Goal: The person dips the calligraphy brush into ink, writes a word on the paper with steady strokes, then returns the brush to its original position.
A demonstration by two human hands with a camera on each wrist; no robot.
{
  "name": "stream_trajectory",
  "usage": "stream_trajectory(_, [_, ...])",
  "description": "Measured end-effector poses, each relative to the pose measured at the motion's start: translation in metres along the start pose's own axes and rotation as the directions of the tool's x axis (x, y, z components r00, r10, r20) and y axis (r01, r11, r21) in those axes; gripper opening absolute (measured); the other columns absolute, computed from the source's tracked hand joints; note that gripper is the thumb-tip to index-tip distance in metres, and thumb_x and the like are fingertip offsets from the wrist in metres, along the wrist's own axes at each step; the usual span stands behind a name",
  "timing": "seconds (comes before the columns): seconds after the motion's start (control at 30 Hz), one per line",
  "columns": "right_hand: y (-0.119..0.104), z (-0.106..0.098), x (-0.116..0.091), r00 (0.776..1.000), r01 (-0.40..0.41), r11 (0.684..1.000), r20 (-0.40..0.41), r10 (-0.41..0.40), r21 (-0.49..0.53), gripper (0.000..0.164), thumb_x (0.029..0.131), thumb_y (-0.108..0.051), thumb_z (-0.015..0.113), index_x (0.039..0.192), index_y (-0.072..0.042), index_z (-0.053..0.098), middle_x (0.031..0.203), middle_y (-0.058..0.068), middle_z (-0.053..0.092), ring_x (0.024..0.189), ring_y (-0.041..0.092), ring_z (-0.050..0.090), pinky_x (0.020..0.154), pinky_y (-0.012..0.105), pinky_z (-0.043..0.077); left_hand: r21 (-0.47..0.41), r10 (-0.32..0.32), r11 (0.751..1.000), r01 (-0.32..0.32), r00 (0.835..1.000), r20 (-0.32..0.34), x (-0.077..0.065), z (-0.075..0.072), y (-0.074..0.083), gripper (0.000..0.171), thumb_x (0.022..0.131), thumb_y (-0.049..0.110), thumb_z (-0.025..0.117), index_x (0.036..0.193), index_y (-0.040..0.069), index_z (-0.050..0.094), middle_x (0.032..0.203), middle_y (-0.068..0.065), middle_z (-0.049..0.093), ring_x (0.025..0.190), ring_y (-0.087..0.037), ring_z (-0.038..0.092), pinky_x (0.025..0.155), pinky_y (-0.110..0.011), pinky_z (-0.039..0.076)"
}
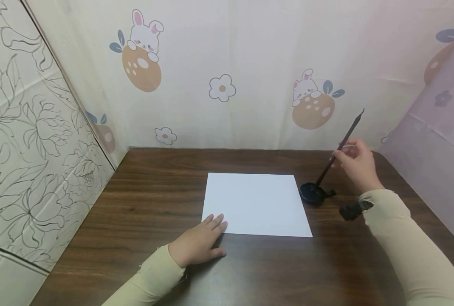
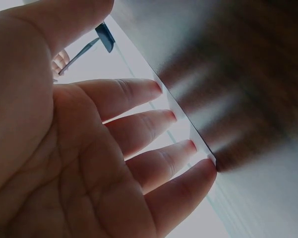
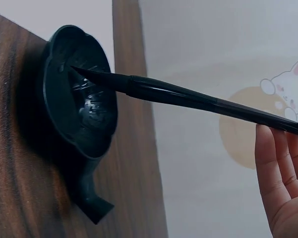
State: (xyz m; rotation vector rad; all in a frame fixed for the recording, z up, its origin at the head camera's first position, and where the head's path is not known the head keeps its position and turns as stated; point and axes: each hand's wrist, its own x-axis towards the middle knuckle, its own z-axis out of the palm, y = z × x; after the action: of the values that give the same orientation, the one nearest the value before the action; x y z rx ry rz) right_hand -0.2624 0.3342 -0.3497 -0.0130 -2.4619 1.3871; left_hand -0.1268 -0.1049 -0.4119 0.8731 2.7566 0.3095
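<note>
A sheet of white paper (image 1: 255,204) lies on the brown table. On its lower left corner rests my left hand (image 1: 200,242), palm down, fingertips along the edge. In the left wrist view, the fingers (image 2: 139,126) are spread and nearly straight. My right hand (image 1: 354,163) pinches a dark writing brush (image 1: 343,142) around its handle, which slants up and right. The pointed bristles (image 3: 101,79) are over the dish, as the right wrist view shows. This black ink dish (image 3: 79,99), with scalloped rim and stem-like handle, stands beside the paper's right edge.
The wood-grained table (image 1: 146,204) meets a pale curtain (image 1: 257,51) printed with rabbits and flowers at the back. A panel with line-drawn flowers (image 1: 39,127) stands at the left. A small black device (image 1: 353,210) is strapped to the right wrist.
</note>
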Motion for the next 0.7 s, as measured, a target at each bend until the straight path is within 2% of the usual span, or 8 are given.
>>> stream_trajectory(0.33, [0.009,0.005,0.002,1.0,0.002,1.0,0.018,-0.002,-0.008,0.022,0.097,-0.024,0.061,0.112,-0.028,0.045,0.086,-0.02,0.058,0.068,0.002,0.066,0.062,0.016,0.056,0.018,0.022,1.0,-0.022,1.0,-0.019,0.002,0.003,-0.002,0.07,0.091,0.043,0.065,0.147,0.007,0.044,0.158,-0.013,0.035,0.146,-0.037,0.032,0.116,-0.047,0.036])
stream_trajectory(0.7, [0.012,0.009,0.001,1.0,0.016,1.0,0.019,-0.015,-0.026,0.026,0.096,-0.029,0.061,0.115,-0.028,0.044,0.09,-0.014,0.056,0.067,0.003,0.066,0.061,0.017,0.056,0.013,0.01,1.0,-0.01,1.0,-0.006,0.001,0.002,-0.001,0.07,0.091,0.043,0.066,0.147,0.008,0.044,0.159,-0.012,0.034,0.146,-0.036,0.032,0.115,-0.048,0.036])
